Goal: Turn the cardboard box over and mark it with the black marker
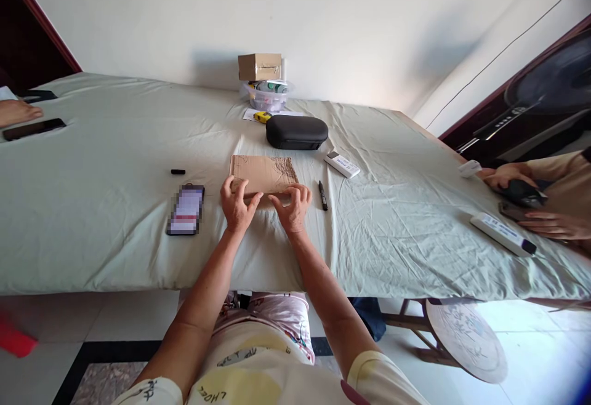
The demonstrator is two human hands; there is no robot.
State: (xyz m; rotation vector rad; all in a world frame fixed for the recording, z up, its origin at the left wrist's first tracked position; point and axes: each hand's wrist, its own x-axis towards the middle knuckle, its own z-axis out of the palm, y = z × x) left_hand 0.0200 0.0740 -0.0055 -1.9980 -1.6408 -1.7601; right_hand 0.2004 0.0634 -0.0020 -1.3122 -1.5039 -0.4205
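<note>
A flat, brown piece of cardboard [258,171] lies in front of me, with dark scribbles towards its far right corner. My left hand [236,205] grips its near left corner, fingers bent over the edge and thumb along the near side. Mirroring it, my right hand [293,209] holds the near right corner, thumb pointing inward. Just right of that hand is a black marker [322,196] without its cap. The black cap [178,172] rests apart on the left, above a phone [186,210] with a lit, blurred screen.
Behind the cardboard sit a black hard case [297,132], a yellow tape measure [263,117] and a plastic tub [268,96] under a small carton [260,66]. A white device [342,164] lies to the right. Other people's hands [554,223] [18,112] rest at both table ends.
</note>
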